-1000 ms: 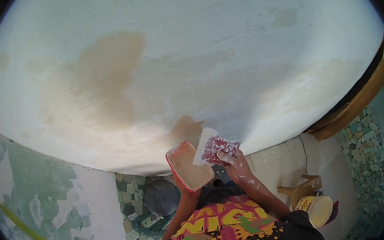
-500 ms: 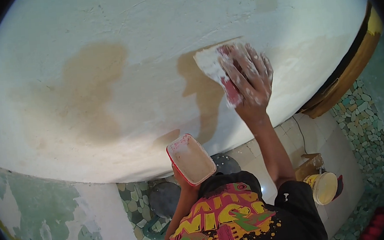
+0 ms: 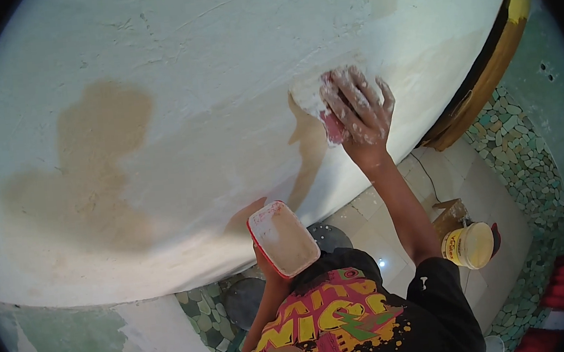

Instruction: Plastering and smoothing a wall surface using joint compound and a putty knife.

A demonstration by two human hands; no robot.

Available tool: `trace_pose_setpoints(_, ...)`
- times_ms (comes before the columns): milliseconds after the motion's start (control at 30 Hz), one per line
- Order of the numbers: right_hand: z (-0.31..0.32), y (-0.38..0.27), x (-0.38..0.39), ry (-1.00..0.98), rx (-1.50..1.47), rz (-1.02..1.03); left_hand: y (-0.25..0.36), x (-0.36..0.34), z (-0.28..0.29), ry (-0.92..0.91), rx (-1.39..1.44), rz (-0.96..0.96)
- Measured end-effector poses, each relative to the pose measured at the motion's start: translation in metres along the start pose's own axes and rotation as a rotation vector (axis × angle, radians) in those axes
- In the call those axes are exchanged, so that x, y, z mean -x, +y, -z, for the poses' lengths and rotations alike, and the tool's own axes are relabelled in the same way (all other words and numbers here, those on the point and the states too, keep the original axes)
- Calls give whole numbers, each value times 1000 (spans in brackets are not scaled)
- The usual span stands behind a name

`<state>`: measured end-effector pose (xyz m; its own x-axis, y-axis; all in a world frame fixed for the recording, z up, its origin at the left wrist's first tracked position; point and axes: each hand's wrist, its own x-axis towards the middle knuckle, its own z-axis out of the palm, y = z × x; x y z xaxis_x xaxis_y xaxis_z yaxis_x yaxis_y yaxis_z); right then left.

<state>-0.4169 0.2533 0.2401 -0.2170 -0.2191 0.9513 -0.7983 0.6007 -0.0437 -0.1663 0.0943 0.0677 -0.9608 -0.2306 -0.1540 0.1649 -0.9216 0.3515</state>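
Note:
My right hand (image 3: pixel 366 117), smeared with white paste, holds a putty scraper (image 3: pixel 334 129) with a pinkish-red part showing under the palm. Its fingers spread over the whitish blade, which lies against the pale wall (image 3: pixel 206 163). Lower down, my left hand (image 3: pixel 265 264) grips a red-edged rectangular plastic tub (image 3: pixel 253 227) from its side. A whitish coating covers the tub's inside, with pink-red marks near one corner. Most of the left fingers are hidden behind the tub.
A yellow-and-white bucket (image 3: pixel 457 249) stands on the tiled floor at right, beside a small wooden stool (image 3: pixel 452 212). A dark cable (image 3: pixel 425 172) runs nearby. A brown curved edge (image 3: pixel 485 99) borders the wall. Dark round objects (image 3: pixel 245 300) lie below the tub.
The scraper has come down a little with my right hand, and its blade looks flatter on the wall. My left hand keeps the tub near the same place. The whole view has shifted slightly.

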Motion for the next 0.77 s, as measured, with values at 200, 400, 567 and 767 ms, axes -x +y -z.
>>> trace_pose_setpoints(200,15,-10,20,-40,62,-28,3,4,2,-54,78,65)
trace_pose_setpoints(400,-11,-10,-8,44,41,3,-7,10,0,49,11,54)
trace_pose_setpoints(567,-6,-19,27,-71,-17,-48,-24,14,3,126,-39,-44)
trace_pose_setpoints(767,-11,-25,-10,47,2,1,-39,9,22,197,-80,-103)
